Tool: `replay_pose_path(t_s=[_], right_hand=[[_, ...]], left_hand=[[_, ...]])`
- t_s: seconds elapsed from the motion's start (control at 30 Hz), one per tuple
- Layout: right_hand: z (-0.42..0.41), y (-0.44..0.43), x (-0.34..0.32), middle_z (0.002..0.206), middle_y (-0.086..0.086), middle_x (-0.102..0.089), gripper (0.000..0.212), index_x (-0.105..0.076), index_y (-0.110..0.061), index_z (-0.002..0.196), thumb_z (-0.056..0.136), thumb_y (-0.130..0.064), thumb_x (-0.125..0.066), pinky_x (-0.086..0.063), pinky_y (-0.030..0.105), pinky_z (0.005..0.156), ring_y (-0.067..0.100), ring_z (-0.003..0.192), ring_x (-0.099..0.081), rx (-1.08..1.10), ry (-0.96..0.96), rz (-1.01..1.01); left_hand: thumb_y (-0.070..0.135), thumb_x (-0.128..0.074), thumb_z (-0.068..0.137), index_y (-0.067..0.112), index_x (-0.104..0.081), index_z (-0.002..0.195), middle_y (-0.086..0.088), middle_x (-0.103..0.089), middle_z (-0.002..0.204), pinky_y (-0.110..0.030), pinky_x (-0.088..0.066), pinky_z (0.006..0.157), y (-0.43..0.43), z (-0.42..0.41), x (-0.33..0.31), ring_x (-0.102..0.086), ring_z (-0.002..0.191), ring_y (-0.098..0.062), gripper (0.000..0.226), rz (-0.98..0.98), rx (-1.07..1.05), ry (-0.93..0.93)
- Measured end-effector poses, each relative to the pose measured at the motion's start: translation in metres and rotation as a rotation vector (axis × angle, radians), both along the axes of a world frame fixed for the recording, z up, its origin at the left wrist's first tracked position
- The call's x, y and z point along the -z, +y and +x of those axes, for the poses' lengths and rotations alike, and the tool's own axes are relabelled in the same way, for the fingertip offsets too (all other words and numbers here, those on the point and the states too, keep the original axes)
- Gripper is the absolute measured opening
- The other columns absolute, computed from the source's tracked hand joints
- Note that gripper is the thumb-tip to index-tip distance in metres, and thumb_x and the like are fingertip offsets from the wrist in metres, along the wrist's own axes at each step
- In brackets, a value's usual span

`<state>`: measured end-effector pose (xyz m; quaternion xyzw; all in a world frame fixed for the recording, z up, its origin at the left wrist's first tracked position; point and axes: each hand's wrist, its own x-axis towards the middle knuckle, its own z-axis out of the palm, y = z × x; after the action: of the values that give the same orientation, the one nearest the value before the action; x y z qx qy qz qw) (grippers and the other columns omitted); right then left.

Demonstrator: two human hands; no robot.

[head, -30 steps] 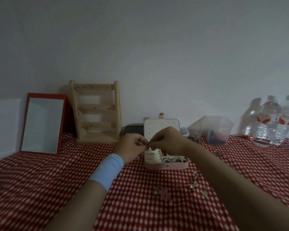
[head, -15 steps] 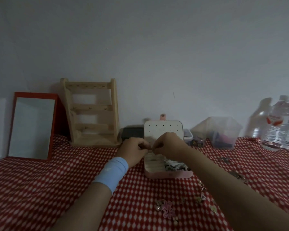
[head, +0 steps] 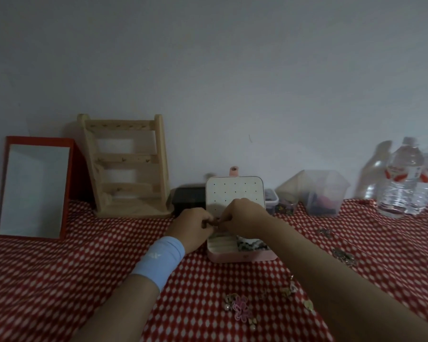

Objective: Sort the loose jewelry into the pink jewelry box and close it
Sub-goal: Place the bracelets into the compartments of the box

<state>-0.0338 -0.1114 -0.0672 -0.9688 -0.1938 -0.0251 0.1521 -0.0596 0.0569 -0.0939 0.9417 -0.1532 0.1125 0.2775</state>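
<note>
Both left hand [head: 192, 224] and right hand [head: 244, 215] pinch a tiny, maybe metallic, piece [head: 214, 221].

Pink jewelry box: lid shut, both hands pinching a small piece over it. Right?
No: the head view shows the pink jewelry box with its lid open, standing upright. The left hand and right hand do pinch a small piece over it.

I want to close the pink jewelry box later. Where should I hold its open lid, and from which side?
Probably the top edge of the lid, beside the pink tab, coming from above. The lid stands upright, hinged low on the box, so that edge is free and swings it down easily. The left hand and right hand pinch a small piece before its lower part.
</note>
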Motion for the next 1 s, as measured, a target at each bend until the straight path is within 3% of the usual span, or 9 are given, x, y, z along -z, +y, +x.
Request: replay_pose_path(t_s=[0.1,0.27,0.37,0.43,0.53,0.67,1.0], right_hand=[[0.001,0.002,0.003,0.095,-0.001,-0.074,0.025,-0.082,-0.024,0.099,0.089,-0.044,-0.07,-0.051,0.027,0.069,0.018,0.087,-0.066,0.019,0.01,0.007],[0.001,-0.004,-0.005,0.094,-0.005,-0.076,0.017,-0.081,-0.027,0.098,0.089,-0.035,-0.07,-0.056,0.028,0.071,0.015,0.085,-0.067,0.009,-0.021,-0.005],[0.003,-0.019,-0.022,0.097,-0.008,-0.075,0.019,-0.08,-0.026,0.097,0.094,-0.028,-0.061,-0.054,0.025,0.066,0.013,0.087,-0.069,0.048,-0.14,0.074],[0.009,-0.029,-0.032,0.106,-0.005,-0.072,0.021,-0.078,-0.025,0.102,0.097,-0.026,-0.057,-0.057,0.034,0.08,0.017,0.094,-0.068,0.084,-0.26,0.115],[0.022,-0.04,-0.039,0.12,-0.001,-0.062,0.027,-0.07,-0.025,0.121,0.1,-0.026,-0.055,-0.053,0.037,0.089,0.02,0.104,-0.062,0.119,-0.352,0.11],[0.037,-0.048,-0.035,0.13,0.004,-0.054,0.038,-0.06,-0.023,0.135,0.098,-0.02,-0.051,-0.049,0.038,0.092,0.024,0.115,-0.049,0.119,-0.348,-0.041],[0.056,-0.05,-0.019,0.136,0.003,-0.054,0.045,-0.05,-0.029,0.144,0.099,-0.024,-0.05,-0.04,0.039,0.099,0.025,0.121,-0.048,0.111,-0.426,-0.032]], left_hand=[[0.019,-0.065,0.089,0.018,-0.077,0.094,0.002,-0.065,0.099,-0.034,-0.053,0.088,0.0,0.0,0.0,-0.062,0.09,-0.014,0.013,0.055,0.026,0.048],[0.024,-0.064,0.09,0.018,-0.077,0.092,0.003,-0.064,0.099,-0.034,-0.053,0.088,0.0,0.002,-0.013,-0.061,0.089,-0.013,0.015,0.135,0.042,0.068],[0.023,-0.062,0.093,0.019,-0.074,0.107,0.004,-0.063,0.108,-0.026,-0.049,0.09,-0.003,0.011,-0.028,-0.059,0.094,-0.011,0.019,0.079,0.006,-0.035],[0.024,-0.06,0.094,0.019,-0.066,0.121,0.002,-0.058,0.117,-0.025,-0.044,0.094,-0.009,0.021,-0.039,-0.056,0.105,-0.014,0.028,0.053,0.005,-0.088],[0.023,-0.055,0.096,0.02,-0.053,0.136,0.0,-0.047,0.132,-0.029,-0.034,0.105,-0.021,0.039,-0.049,-0.041,0.125,-0.018,0.04,0.114,-0.001,-0.173],[0.023,-0.051,0.097,0.022,-0.04,0.145,0.0,-0.037,0.142,-0.033,-0.033,0.109,-0.032,0.058,-0.053,-0.029,0.131,-0.02,0.049,0.265,-0.031,-0.186],[0.019,-0.048,0.098,0.028,-0.04,0.147,0.002,-0.045,0.134,-0.033,-0.041,0.104,-0.034,0.07,-0.048,-0.034,0.127,-0.017,0.05,0.295,-0.045,-0.239]])
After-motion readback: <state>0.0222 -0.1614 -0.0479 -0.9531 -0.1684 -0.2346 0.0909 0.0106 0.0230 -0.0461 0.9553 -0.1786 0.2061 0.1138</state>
